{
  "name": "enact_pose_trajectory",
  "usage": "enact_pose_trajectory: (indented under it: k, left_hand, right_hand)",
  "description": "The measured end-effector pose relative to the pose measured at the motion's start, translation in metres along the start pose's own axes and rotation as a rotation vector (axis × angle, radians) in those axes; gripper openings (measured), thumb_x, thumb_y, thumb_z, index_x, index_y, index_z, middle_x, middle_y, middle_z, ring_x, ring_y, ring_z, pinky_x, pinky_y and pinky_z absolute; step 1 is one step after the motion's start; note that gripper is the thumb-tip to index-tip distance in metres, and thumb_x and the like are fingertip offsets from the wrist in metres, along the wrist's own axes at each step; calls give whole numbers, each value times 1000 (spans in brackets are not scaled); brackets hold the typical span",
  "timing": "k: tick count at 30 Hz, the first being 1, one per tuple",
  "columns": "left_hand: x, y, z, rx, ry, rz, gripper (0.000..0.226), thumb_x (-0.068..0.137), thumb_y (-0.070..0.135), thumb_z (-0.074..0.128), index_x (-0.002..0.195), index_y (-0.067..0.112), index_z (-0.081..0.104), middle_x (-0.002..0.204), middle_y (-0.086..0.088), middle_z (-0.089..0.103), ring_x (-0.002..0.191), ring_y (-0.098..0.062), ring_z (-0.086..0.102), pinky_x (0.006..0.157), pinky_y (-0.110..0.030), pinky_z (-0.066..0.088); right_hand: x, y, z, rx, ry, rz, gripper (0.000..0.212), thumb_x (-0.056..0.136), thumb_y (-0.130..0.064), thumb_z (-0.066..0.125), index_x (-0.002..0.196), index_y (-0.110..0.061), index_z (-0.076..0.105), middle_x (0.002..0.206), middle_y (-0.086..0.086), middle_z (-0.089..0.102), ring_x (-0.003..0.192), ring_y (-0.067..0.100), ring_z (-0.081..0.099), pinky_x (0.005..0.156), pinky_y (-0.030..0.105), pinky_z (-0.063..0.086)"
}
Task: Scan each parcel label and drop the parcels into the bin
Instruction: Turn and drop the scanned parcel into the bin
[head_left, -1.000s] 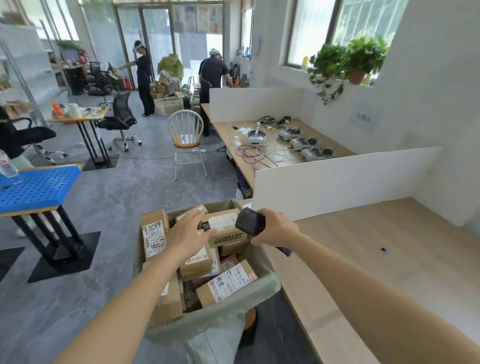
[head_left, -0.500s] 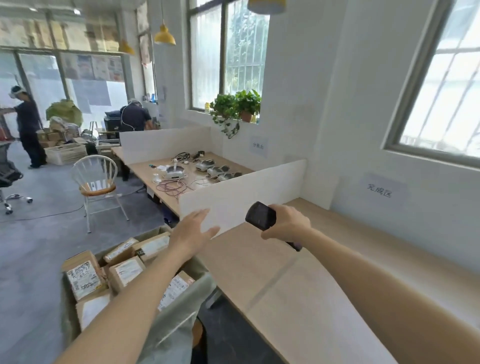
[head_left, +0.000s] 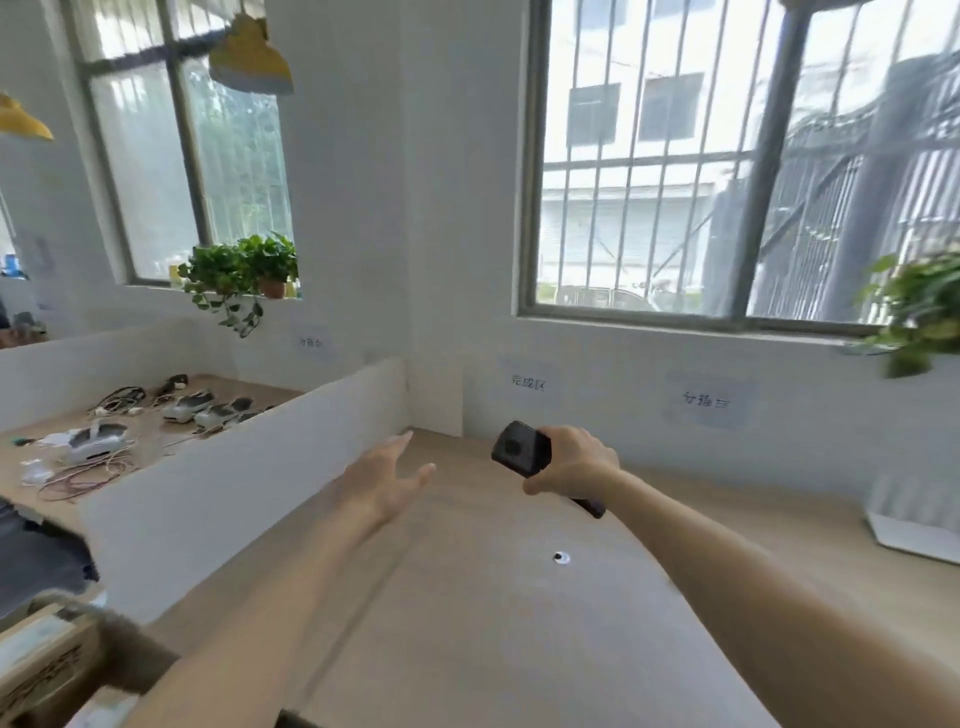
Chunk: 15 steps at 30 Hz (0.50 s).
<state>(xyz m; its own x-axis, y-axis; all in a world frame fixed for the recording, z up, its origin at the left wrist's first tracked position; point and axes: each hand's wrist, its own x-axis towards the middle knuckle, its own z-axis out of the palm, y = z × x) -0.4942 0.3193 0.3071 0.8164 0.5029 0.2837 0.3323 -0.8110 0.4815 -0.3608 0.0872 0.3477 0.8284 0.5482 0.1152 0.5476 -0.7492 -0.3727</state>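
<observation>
Where white dividers (head_left: 249, 467) stand, wooden counter (head_left: 467, 623) meets barred window (head_left: 727, 171).

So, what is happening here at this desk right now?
A person stands at a wooden desk. The right hand grips a black handheld scanner, while the left hand is open above the desk and holds nothing. No parcel lies on the visible desk; one labelled parcel shows at the lower left edge.

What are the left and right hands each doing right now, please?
Left hand: open, fingers straight, holding nothing, above the light wooden desk.
Right hand: gripping the black handheld barcode scanner.
</observation>
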Motion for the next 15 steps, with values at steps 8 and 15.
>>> enact_pose_trajectory:
  k: [8, 15]
  left_hand:
    - [19, 157, 109, -97, -96, 158, 69, 93, 52, 60, 152, 24, 38, 157, 1, 37, 145, -16, 33, 114, -30, 28]
    - [24, 261, 199, -150, -198, 234, 69, 93, 53, 60, 152, 24, 38, 158, 2, 37, 145, -15, 33, 115, -31, 28]
  right_hand:
    - [-33, 178, -74, -32, 52, 236, 45, 63, -43, 82, 98, -31, 57, 94, -9, 64, 91, 19, 63, 67, 28, 42]
    - [-63, 302, -107, -29, 75, 391, 45, 64, -45, 81, 100, -30, 57, 94, -9, 64, 92, 18, 63, 63, 27, 38]
